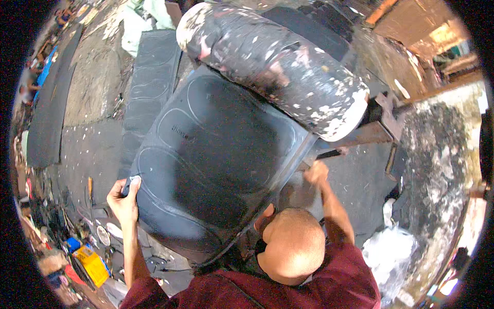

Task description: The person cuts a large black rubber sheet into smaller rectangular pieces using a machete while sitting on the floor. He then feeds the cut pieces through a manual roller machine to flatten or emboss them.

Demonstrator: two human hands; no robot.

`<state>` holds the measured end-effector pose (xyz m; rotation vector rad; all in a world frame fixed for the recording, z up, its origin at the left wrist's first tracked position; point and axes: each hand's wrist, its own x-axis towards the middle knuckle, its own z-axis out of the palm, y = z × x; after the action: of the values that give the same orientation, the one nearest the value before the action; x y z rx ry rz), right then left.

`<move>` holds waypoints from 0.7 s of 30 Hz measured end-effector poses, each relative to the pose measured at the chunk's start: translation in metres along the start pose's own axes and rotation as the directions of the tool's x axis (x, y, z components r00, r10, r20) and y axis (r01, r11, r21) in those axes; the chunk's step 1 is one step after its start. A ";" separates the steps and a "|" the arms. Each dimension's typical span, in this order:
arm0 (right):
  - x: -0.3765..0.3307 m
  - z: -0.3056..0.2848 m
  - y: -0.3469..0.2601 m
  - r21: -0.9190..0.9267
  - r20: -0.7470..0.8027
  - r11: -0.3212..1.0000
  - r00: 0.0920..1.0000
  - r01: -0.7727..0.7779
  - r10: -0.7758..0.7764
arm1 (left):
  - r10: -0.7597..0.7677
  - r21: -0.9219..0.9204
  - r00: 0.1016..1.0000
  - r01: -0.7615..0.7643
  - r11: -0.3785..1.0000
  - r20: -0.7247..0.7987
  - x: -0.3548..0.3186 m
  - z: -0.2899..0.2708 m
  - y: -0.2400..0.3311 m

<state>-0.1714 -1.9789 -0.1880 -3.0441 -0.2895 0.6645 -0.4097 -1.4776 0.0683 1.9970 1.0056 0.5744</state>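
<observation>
A wide black rubber-like sheet (221,149) with raised oval outlines stretches in front of me. My left hand (124,200) pinches its left edge between thumb and fingers. Close to the sheet's right edge, my right hand (316,173) is closed in a fist; what it grips, if anything, I cannot make out. A short dark bar (328,154) sits just above that fist. Across the sheet's far end lies a thick cylinder (278,72), black with white and pinkish patches. A head (292,244) between the two arms hides the sheet's near right corner.
At the far left lie a long dark strip (149,77) and another dark sheet (49,113). A yellow box (91,265) sits among clutter at lower left. Right of me are a metal frame (368,135), a white plastic bag (390,252) and a stained wall (437,154).
</observation>
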 end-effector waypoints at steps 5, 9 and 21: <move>-0.182 -0.077 -0.075 0.231 0.155 0.972 0.988 -0.032 -0.004 | 0.153 -0.012 0.988 -0.153 0.988 0.019 0.011 0.039 0.030; -0.239 -0.180 -0.088 0.129 0.130 0.990 0.989 0.053 -0.070 | 0.307 -0.101 0.950 -0.311 0.945 -0.050 0.026 0.057 0.049; -0.116 -0.376 -0.020 -0.285 -0.758 0.906 0.652 -0.313 -0.014 | 0.273 0.075 0.962 -0.273 0.959 0.012 0.056 0.111 0.119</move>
<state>-0.1229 -1.9697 0.2028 -3.3847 -0.1408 -0.8019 -0.2485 -1.5246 0.1051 2.2222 0.7642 0.6904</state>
